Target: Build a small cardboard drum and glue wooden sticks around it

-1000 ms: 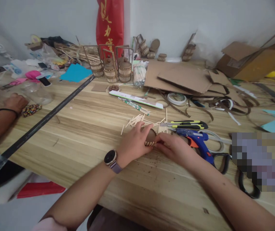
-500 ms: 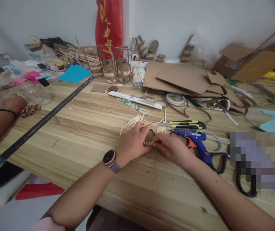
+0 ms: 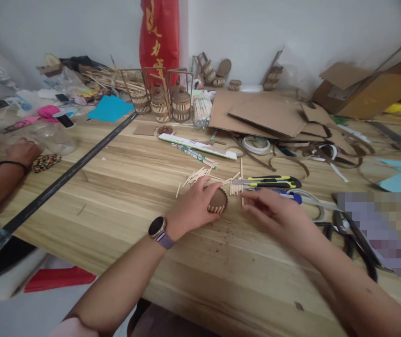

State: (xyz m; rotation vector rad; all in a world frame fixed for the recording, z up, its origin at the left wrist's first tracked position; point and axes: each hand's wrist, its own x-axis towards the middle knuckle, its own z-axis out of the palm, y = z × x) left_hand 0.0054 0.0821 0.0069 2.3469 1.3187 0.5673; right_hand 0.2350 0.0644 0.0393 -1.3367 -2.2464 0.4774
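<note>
My left hand (image 3: 195, 201) wraps thumb and fingers around a small round brown cardboard piece (image 3: 217, 199) on the table. Short pale sticks stand along its near edge, and its rim is ridged; my fingers cover its left side. To its right, my right hand (image 3: 274, 210) is apart from it. A short wooden stick (image 3: 242, 200) shows between the tips of its thumb and forefinger. Just beyond these fingertips lies a row of cut sticks (image 3: 235, 188). The blue glue gun (image 3: 293, 196) is mostly hidden behind my right hand. More loose sticks (image 3: 198, 175) lie behind my left hand.
A yellow-black utility knife (image 3: 274, 181) lies behind my right hand. Scissors (image 3: 348, 234) are at right, beside a blurred-out patch. Cardboard sheets (image 3: 267, 112), brown strips and several small handled baskets (image 3: 160, 105) stand farther back. Another person's hand (image 3: 25, 152) rests at left.
My right hand has left the edge of the round cardboard piece and shifted right, now covering most of the glue gun. My left hand keeps its hold in nearly the same place.
</note>
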